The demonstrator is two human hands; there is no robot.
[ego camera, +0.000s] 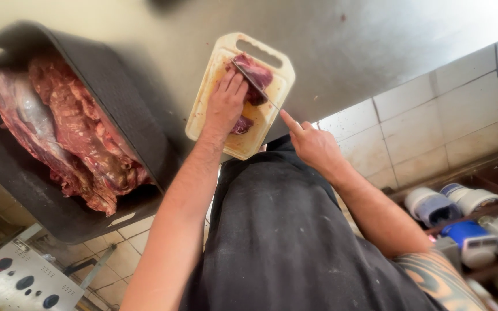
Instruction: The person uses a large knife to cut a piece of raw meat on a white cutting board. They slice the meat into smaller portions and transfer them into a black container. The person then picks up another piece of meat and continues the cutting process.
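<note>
A cream plastic cutting board (272, 92) lies on the steel counter in front of me. On it sits a dark red piece of raw meat (256, 76). My left hand (224, 103) presses flat on the meat, fingers spread over it. My right hand (313, 145) grips a long knife (250, 80) with the index finger stretched along its spine. The blade runs across the meat just beyond my left fingertips. The handle is hidden inside my right hand.
A large black tub (116, 103) at the left holds big slabs of raw red meat (70, 132). The steel counter (364, 52) stretches behind the board. White wall tiles (433, 126) and a shelf of containers (462, 213) are at the right. A control panel (18, 282) sits bottom left.
</note>
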